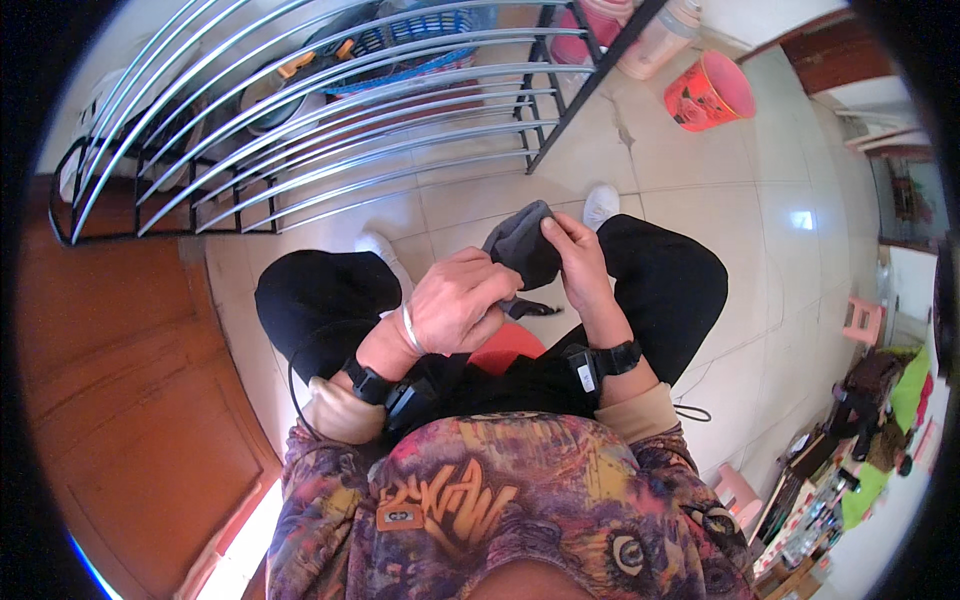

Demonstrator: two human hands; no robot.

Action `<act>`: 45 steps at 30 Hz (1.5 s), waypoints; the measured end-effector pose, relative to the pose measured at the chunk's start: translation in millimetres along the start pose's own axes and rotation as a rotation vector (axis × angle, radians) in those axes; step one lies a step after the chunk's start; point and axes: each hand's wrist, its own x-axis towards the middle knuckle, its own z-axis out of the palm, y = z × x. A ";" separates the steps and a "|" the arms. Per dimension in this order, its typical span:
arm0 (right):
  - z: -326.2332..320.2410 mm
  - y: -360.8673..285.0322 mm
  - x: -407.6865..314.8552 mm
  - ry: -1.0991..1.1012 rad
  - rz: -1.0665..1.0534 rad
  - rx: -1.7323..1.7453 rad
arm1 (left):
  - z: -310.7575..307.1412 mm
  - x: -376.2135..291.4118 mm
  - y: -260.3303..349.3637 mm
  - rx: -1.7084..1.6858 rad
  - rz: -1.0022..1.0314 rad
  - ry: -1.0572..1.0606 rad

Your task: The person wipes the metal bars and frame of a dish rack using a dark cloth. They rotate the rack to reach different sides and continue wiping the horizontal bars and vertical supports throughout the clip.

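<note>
A dark grey piece of cloth [527, 244], crumpled, is held up between both hands above my lap. My left hand [469, 300], with a silver bangle at the wrist, grips its lower left part with curled fingers. My right hand [574, 255] pinches its right edge between thumb and fingers. Below the cloth, near my left fingers, a dark strip with a frayed end [532, 308] hangs down. Black devices are strapped to both forearms. Between my thighs part of a red seat [508, 349] shows.
A metal rack [360, 112] with silver bars stands in front, with a blue basket [412, 37] behind it. A red floral bucket [709, 91] is on the tiled floor at the upper right. A brown wooden door [135, 375] is at left. Pink stools [862, 321] and a cluttered table lie right.
</note>
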 end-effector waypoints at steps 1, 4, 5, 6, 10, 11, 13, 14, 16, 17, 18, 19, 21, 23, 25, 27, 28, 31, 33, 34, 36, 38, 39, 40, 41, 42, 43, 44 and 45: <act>1.3 0.4 -0.6 -0.022 -0.017 -0.063 | 1.9 -2.1 -2.3 0.061 -0.042 0.009; 6.8 0.9 -1.2 -0.137 -0.076 -0.168 | 4.7 -9.2 -14.6 0.265 -0.211 0.007; 8.3 0.8 -1.6 -0.164 -0.073 -0.193 | 5.4 -11.3 -18.8 0.240 -0.240 0.056; 10.0 0.6 -1.6 -0.192 -0.085 -0.206 | 6.0 -12.6 -23.1 0.255 -0.262 0.079; 12.7 -0.4 -2.4 -0.267 -0.103 -0.242 | 8.7 -17.2 -32.2 0.242 -0.342 0.171; 13.5 0.0 -2.9 -0.247 -0.091 -0.263 | 9.5 -18.1 -32.4 0.232 -0.358 0.182; 15.5 0.7 -2.6 -0.225 -0.076 -0.263 | 11.0 -19.0 -32.2 0.213 -0.389 0.206; 17.2 1.6 -2.9 -0.210 -0.106 -0.250 | 11.7 -19.3 -31.7 0.206 -0.374 0.211; 20.2 2.5 -3.1 -0.136 -0.124 -0.231 | 12.7 -20.0 -31.0 0.186 -0.353 0.222; 21.3 2.3 -3.3 -0.134 -0.112 -0.214 | 13.0 -20.4 -31.0 0.197 -0.343 0.186; 21.8 1.3 -3.0 -0.131 -0.104 -0.197 | 12.8 -20.5 -31.4 0.209 -0.335 0.153; 22.0 0.3 -3.0 -0.146 -0.114 -0.170 | 12.7 -20.7 -32.1 0.220 -0.324 0.119; 20.8 -2.4 -2.7 -0.226 -0.070 -0.261 | 11.9 -20.7 -33.9 0.245 -0.358 0.147; 20.1 -3.4 -3.0 -0.299 -0.064 -0.281 | 11.1 -20.5 -34.6 0.280 -0.438 0.171; 20.8 -1.2 -4.3 -0.339 -0.075 -0.236 | 11.1 -19.7 -33.1 0.247 -0.451 0.217; 24.0 5.2 -3.6 -0.325 -0.146 -0.345 | 12.2 -18.3 -29.9 0.230 -0.499 0.225; 25.4 8.8 -3.8 -0.303 -0.158 -0.449 | 13.0 -17.6 -27.8 0.230 -0.539 0.214; 26.7 16.5 -1.7 -0.198 -0.136 -0.561 | 13.9 -15.2 -23.3 0.309 -0.580 0.314; 23.0 16.6 2.2 -0.138 -0.174 -0.237 | 12.9 -13.7 -26.1 0.337 -0.547 0.429; 19.5 15.3 4.0 -0.103 -0.159 -0.148 | 12.9 -12.9 -29.5 0.318 -0.510 0.485; 13.2 14.3 7.5 -0.092 -0.081 0.121 | 17.5 -13.5 -35.9 0.114 -0.527 0.562; 8.9 15.8 10.6 -0.082 -0.034 0.319 | 27.1 -17.2 -40.3 -0.266 -0.799 0.301; 7.9 17.6 11.9 -0.033 -0.023 0.322 | 33.0 -20.0 -41.9 -0.449 -0.932 0.158; 7.0 20.0 12.6 0.016 -0.012 0.326 | 40.2 -22.3 -42.7 -0.485 -0.906 0.167; 7.1 22.8 14.0 0.057 -0.007 0.333 | 46.6 -24.6 -44.3 -0.502 -0.929 0.136; 6.4 25.7 13.3 0.103 0.024 0.328 | 52.5 -28.2 -44.7 -0.535 -0.944 0.148; 6.4 28.8 13.6 0.095 0.031 0.315 | 56.7 -31.1 -46.7 -0.521 -0.910 0.197; 6.3 32.1 12.9 0.095 0.040 0.300 | 61.0 -33.6 -48.5 -0.501 -0.903 0.224; 5.8 34.6 12.6 0.133 0.065 0.275 | 64.0 -35.5 -50.9 -0.481 -0.875 0.267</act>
